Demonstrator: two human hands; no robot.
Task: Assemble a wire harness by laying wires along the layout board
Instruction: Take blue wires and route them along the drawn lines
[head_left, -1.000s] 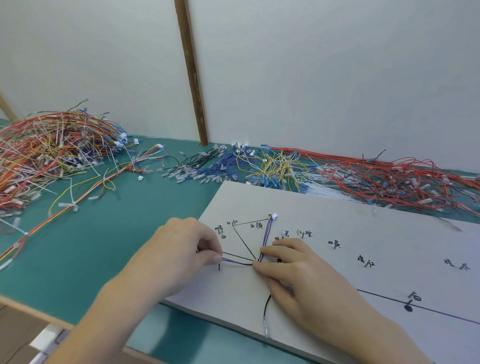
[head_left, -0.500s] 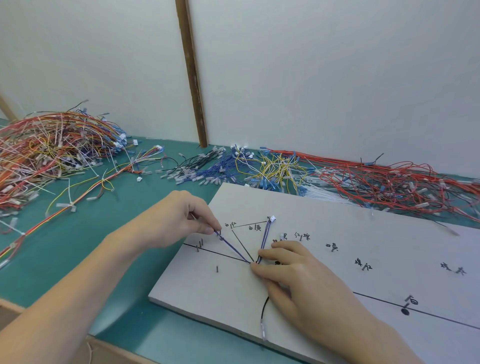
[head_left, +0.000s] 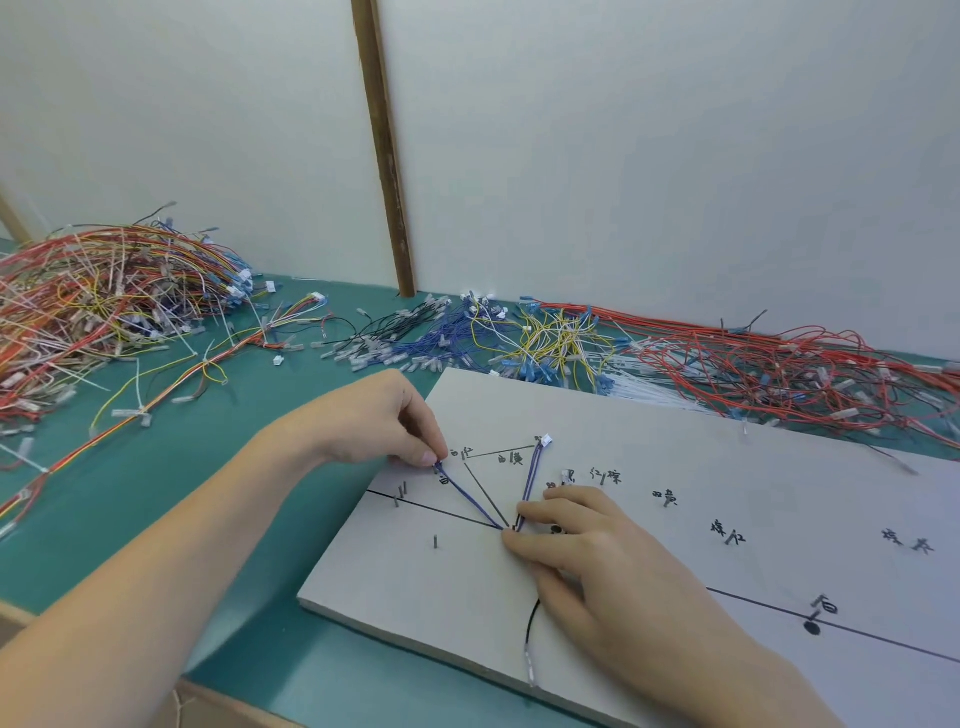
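A blue wire (head_left: 470, 496) is being pinched at its end by the left hand (head_left: 384, 423). It is being pressed onto the board (head_left: 675, 457) at its bend by the right hand (head_left: 582, 551), fingers nearly straight. Wire piles (head_left: 104, 301) are being kept behind, on the table (head_left: 156, 478).

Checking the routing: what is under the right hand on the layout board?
Under the right hand the purple wire bends at the junction on the layout board. A black wire emerges below the palm. The covered stretch cannot be seen.
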